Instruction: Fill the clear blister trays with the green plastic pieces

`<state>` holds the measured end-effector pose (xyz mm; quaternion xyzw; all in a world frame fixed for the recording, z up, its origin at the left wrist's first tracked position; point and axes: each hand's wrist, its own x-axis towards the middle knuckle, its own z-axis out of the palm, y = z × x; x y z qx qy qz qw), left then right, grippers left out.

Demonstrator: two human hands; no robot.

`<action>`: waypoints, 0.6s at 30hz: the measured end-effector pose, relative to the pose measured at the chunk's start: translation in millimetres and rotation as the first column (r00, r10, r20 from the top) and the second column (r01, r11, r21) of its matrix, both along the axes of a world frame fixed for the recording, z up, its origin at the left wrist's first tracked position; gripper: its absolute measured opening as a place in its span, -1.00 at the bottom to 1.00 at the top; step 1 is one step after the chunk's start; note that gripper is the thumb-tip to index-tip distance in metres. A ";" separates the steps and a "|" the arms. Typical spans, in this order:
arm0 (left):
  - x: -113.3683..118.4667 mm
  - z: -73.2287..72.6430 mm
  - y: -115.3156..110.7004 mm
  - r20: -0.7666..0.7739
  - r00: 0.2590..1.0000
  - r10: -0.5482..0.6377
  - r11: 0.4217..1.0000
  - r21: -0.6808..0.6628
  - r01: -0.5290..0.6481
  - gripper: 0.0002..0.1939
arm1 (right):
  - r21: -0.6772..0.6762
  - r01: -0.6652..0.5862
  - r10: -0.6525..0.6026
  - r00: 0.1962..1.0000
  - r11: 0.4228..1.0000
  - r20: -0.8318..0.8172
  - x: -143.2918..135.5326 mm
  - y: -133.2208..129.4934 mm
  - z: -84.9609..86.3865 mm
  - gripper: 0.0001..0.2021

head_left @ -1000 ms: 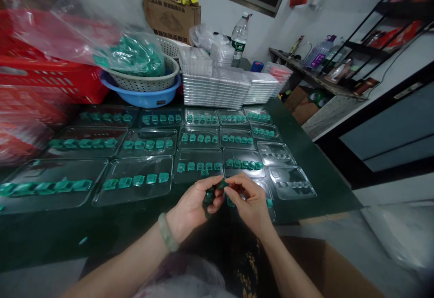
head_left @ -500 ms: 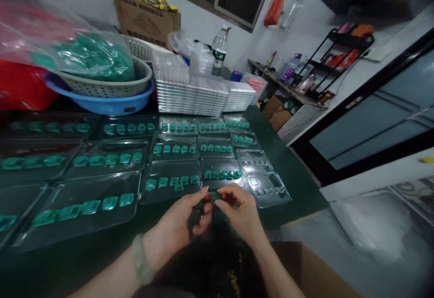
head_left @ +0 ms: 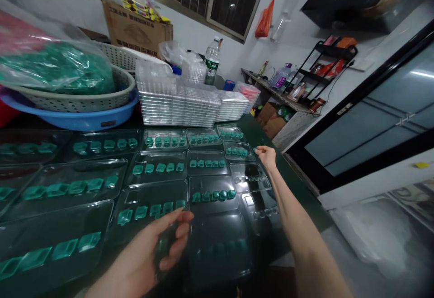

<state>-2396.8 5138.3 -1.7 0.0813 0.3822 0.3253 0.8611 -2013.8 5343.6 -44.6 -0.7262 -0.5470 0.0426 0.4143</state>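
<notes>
Out at the far right of the table, my right hand pinches a small green plastic piece between thumb and fingertips. It is beside a clear tray that holds a row of green pieces. My left hand hovers over the front trays with its fingers curled and thumb near the index finger. Something dark and see-through lies in its palm, too blurred to name. Just beyond that hand is a clear tray with translucent green square pieces in a row.
More clear trays with green rows cover the dark green table. At the back are stacked clear trays, a water bottle, a cardboard box and a basket inside a blue basin holding bagged green pieces.
My hands were together over the front trays. The right hand has reached away to the far right side with a green piece; the left has moved left and nearer. The view has shifted.
</notes>
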 end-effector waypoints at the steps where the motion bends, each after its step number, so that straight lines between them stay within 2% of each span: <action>1: -1.0 0.1 1.3 -0.011 1.000 0.006 1.000 0.001 -0.006 -0.74 | -0.025 -0.003 0.004 1.000 1.000 0.022 2.7 5.7 -5.6 -0.71; 4: -1.9 -1.4 4.2 -0.034 0.999 0.008 1.000 -0.007 -0.009 -0.73 | -0.103 -0.030 0.039 0.995 0.994 0.090 7.4 15.0 -19.4 -0.75; 7: -0.5 -3.1 5.7 -0.044 0.999 -0.003 1.000 0.001 0.003 -0.73 | -0.158 -0.061 0.088 0.981 0.986 0.172 10.0 17.1 -24.1 -0.80; 14: 0.6 0.3 5.6 -0.105 0.994 -0.002 0.999 0.052 0.008 -0.74 | -0.234 -0.144 0.224 0.902 0.962 0.368 5.1 12.0 -12.3 -0.80; 18: -0.2 -0.2 4.4 -0.094 0.996 -0.004 0.997 0.076 0.011 -0.74 | -0.290 -0.137 0.258 0.863 0.947 0.435 -1.9 9.7 -8.3 -0.78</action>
